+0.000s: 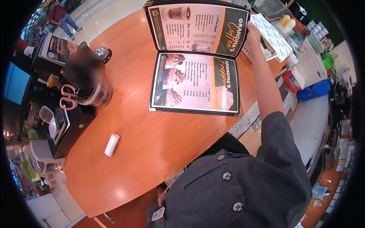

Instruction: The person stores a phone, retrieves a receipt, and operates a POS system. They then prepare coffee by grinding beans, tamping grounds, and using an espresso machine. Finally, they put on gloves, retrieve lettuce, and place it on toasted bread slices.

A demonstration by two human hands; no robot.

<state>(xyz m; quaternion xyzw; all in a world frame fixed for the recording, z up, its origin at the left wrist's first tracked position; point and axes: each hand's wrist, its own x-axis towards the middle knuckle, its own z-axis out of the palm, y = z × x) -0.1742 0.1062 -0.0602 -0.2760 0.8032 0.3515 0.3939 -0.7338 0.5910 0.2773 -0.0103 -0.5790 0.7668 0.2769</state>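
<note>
An open menu booklet (196, 82) with black edging and clear page sleeves rests on the wooden counter. Its pages bear writing and pictures of drinks. My right hand (253, 37) grips the side edge of the raised upper part, thumb over the page, while the lower page lies towards me. My left hand is out of view. Nearer me, left of the menu, a small white paper roll (112, 144) lies on its side.
Left on the counter (137, 125) are a call bell (103, 54), pink-handled scissors (68, 97) in a patterned cup (99, 95) and a monitor (17, 82). A blurred dark shape covers the cup's top. Papers (271, 37) lie right. A person (61, 17) stands beyond.
</note>
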